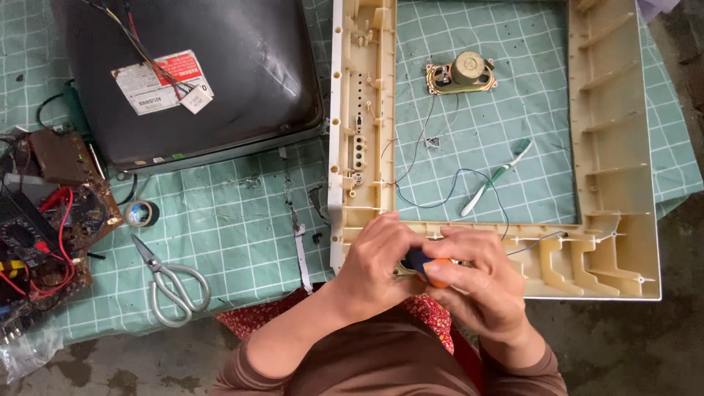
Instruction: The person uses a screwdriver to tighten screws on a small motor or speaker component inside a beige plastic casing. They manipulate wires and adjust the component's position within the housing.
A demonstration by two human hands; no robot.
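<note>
Fingers (411, 242) of both hands curl tight around a tool with a blue and orange handle (429, 268); I see my left hand (378, 264) and right hand (480, 282) pressed together over the near rail of the beige frame (612, 147). Scissors (170, 282) lie well left on the checked cloth (235, 227).

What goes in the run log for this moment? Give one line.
left hand: on frame edge | right hand: grips orange-handled tool | beige plastic frame: flat on cloth | speaker: inside frame | scissors: left, untouched
</note>
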